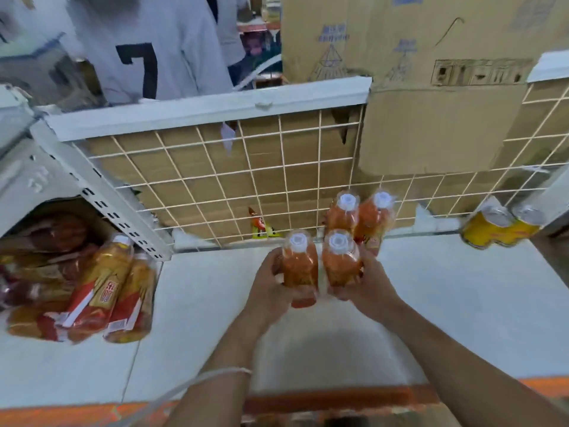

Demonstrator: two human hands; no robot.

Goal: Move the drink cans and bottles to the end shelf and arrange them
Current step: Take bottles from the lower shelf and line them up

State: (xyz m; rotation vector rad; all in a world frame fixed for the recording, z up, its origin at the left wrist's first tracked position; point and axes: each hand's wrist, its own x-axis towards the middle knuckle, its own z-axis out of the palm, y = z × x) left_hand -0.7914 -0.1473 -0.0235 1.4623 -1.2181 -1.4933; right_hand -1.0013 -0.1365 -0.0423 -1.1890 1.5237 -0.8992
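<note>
Well left of the grip: bundle of lying bottles [101, 291], wrapped, on their sides on the shelf [462, 303], not yet stood up.

Grip: left hand [271, 285] has its fingers curled round the left front bottle [300, 266]. Right hand [366, 288] is wrapped the same way round the right front bottle [340, 260]. Both bottles are upright, white caps up, nearly touching each other. Whether their bases rest on the shelf or hang just above it, cannot tell.

Just beyond the grip: rear pair of bottles [360, 217], standing against the wire grid [215, 180]. The right front bottle sits just beside them.

Well right of the grip: two yellow cans [498, 226], on their sides by the grid.

Risks, as judged:
- Pushing the front bottles back too hard would knock the rear pair against the grid and tip them.
- Letting go before the bases sit flat would leave a tall, narrow bottle to topple and take its neighbour down.
- The cans lie free and could roll if the shelf is jolted.
</note>
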